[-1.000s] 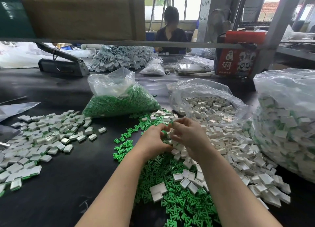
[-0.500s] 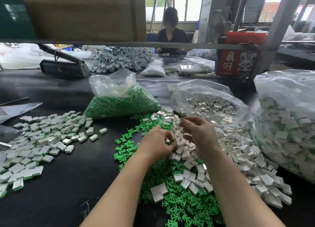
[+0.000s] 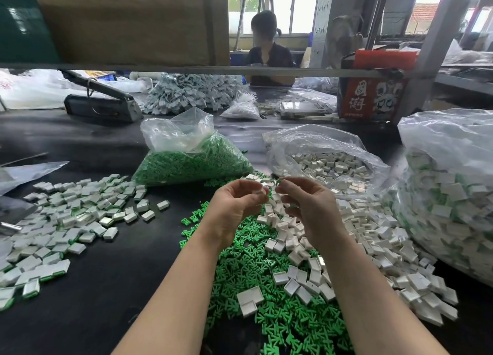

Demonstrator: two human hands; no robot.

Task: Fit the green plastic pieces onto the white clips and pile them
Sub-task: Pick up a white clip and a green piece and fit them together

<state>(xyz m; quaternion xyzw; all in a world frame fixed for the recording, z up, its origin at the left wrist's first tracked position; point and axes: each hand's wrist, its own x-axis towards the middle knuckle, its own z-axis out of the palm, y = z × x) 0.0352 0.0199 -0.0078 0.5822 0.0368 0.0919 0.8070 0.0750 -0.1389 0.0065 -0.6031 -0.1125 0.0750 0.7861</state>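
Both hands are raised over the middle of the black table, palms turned toward me and fingertips almost meeting. My left hand (image 3: pixel 237 205) pinches a small white clip (image 3: pixel 262 192) at its fingertips. A small green piece (image 3: pixel 278 181) sits pinched at the fingertips of my right hand (image 3: pixel 306 208). Below them lies a loose heap of green plastic pieces (image 3: pixel 266 288), and a heap of white clips (image 3: pixel 373 234) spreads to the right. Fitted clips with green edges lie in a flat pile (image 3: pixel 66 216) on the left.
An open bag of green pieces (image 3: pixel 192 162) and an open bag of white clips (image 3: pixel 328 162) stand behind the heaps. A big bag of fitted clips (image 3: pixel 448 194) fills the right edge. A sealing tool (image 3: pixel 101 106) and a red box (image 3: pixel 373 93) sit farther back; another person works beyond.
Both hands have lifted off the white clip heap and turned palm up. Each now pinches a small part, and the fingertips have drawn slightly apart.
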